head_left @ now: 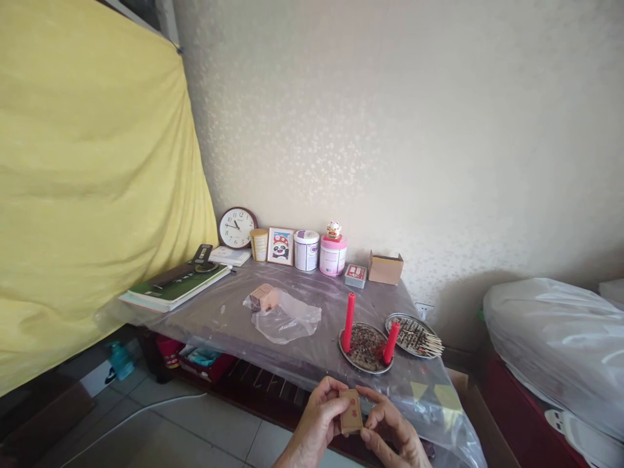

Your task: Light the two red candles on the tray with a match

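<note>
1. Beige patterned wall (439,130) fills the background; a yellow cloth (92,162) hangs at left.
2. A low table (209,325) under clear plastic stands against it, with a clock (238,227), a framed panda picture (281,247) and an open carton (385,268) along the back.
3. Two bare hands meet at the table's near edge: the left hand (316,422) pinches a box, and the right hand (392,429) closes thumb and fingertips on its other side.
4. A crumpled clear bag (287,322) lies mid-table, beside a cardboard-coloured pack (264,298).
5. The nearer round dish (373,372) holds two red candles (349,325), standing; no flame shows.
6. The small cardboard box (350,413), marked in red, sits between the hands. Handling seems early: it is gripped and looks closed, though fingers hide its edges.
</note>
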A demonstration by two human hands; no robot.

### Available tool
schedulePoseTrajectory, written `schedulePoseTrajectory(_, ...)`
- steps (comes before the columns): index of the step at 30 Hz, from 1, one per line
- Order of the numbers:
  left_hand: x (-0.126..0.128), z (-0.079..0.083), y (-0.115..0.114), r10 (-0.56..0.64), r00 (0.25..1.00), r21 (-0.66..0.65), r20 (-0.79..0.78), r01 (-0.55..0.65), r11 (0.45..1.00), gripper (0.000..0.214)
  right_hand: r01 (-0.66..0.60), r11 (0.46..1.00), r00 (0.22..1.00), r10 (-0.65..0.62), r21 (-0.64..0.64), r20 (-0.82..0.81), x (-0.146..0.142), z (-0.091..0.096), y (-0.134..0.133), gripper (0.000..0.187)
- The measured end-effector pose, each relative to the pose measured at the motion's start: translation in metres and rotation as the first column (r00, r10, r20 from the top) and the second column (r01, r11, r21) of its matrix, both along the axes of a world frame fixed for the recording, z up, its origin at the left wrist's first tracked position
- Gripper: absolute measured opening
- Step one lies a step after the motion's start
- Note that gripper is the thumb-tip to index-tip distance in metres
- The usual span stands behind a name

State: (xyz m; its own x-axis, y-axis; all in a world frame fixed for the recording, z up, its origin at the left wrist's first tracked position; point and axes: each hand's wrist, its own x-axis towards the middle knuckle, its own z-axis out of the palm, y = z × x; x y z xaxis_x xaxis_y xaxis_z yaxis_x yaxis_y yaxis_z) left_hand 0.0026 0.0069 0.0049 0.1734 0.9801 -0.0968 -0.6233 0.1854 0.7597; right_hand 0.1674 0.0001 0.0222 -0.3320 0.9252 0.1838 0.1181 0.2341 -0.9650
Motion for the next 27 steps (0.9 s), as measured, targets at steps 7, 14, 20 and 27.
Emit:
schedulePoseTrajectory(7,0.0019,-0.0029,-0.0007,-0.014,1.000,0.018,0.008,0.014,1.000,0.018,0.011,1.000,1.000,-0.011,0.010,0.006,0.0010,0.0026,-0.0026,0.021)
schedulePoseTrajectory(14,0.0007,0.0009,-0.0007,0.002,1.000,0.007,0.002,-0.002,1.000,0.020,0.006,1.000,0.999,-0.007,0.020,0.040,0.0004,0.0026,-0.0009,0.020)
schedulePoseTrajectory(20,0.0006,0.0023,0.0006,0.007,1.000,0.010,0.012,-0.007,1.000,0.019,-0.003,1.000,0.999,0.002,0.015,0.050,0.0003,0.0030,-0.0011,0.019)
schedulePoseTrajectory(27,-0.0002,0.0013,0.0000,0.012,1.000,0.014,0.020,-0.012,1.000,0.020,-0.002,1.000,0.999,0.002,0.008,0.037,-0.0009,0.0028,0.0001,0.021)
